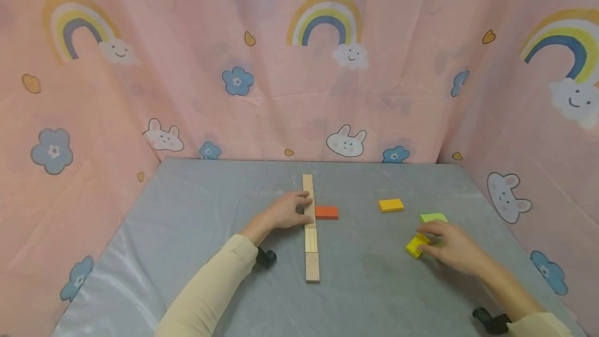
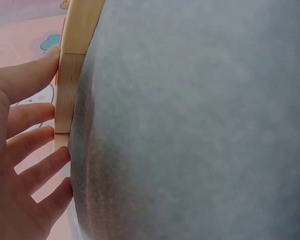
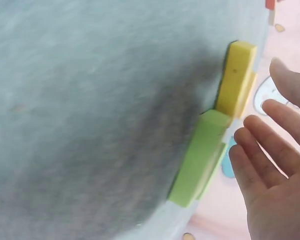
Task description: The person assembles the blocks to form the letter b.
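A straight row of plain wooden blocks (image 1: 311, 241) runs away from me along the table, laid end to end. My left hand (image 1: 286, 211) rests at the row's left side, its fingertips on the wood and its fingers loosely spread. An orange-red block (image 1: 327, 212) lies against the row's right side. Over on the right, my right hand (image 1: 453, 247) hovers with relaxed fingers beside a yellow block (image 1: 415, 246). A green block (image 3: 197, 160) lies next to the yellow one in the right wrist view, partly hidden by the hand in the head view.
Another green block (image 1: 433, 218) lies just beyond my right hand. Farther back sits an orange-yellow block (image 1: 391, 205). Grey cloth covers the table (image 1: 365, 295), and a pink patterned curtain (image 1: 271, 113) closes in the back and both sides.
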Demonstrator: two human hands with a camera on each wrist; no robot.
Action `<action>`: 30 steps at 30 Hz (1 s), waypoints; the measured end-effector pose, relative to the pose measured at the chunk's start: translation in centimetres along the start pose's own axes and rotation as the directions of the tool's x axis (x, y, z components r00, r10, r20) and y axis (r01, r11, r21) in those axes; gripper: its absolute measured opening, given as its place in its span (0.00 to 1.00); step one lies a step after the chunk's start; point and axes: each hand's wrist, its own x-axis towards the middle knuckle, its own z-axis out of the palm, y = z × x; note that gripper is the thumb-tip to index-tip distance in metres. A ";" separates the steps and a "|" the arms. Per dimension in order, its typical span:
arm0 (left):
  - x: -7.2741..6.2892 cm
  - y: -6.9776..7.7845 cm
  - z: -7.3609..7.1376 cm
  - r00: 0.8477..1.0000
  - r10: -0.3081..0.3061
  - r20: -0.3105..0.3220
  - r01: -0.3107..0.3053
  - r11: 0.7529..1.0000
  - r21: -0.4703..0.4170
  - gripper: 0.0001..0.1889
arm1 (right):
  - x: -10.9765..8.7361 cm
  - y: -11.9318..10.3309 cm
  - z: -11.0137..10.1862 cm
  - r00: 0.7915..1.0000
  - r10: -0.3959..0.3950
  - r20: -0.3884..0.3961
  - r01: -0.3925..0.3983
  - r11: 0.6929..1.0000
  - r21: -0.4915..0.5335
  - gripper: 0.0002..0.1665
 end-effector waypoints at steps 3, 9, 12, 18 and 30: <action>0.0 0.0 0.0 1.000 -0.005 0.005 0.005 1.000 0.008 0.34 | -0.1 0.7 0.3 1.000 0.003 0.022 -0.003 1.000 0.003 0.24; 0.0 -0.1 0.0 1.000 0.001 0.006 -0.001 1.000 -0.003 0.33 | -0.2 1.4 0.5 0.998 0.013 0.069 -0.015 0.999 0.031 0.25; -0.1 -0.1 -0.1 1.000 -0.001 0.009 0.001 1.000 -0.004 0.33 | -0.2 1.4 0.6 0.997 0.016 0.070 -0.018 1.000 0.024 0.24; -0.1 0.0 -0.2 1.000 -0.001 0.006 0.001 1.000 -0.009 0.33 | 0.2 1.3 1.0 0.999 0.018 0.046 -0.019 1.000 0.012 0.22; -0.1 0.1 -0.1 1.000 0.002 0.004 -0.002 1.000 0.006 0.33 | 1.1 0.8 1.4 0.998 0.037 0.059 -0.036 0.999 -0.019 0.20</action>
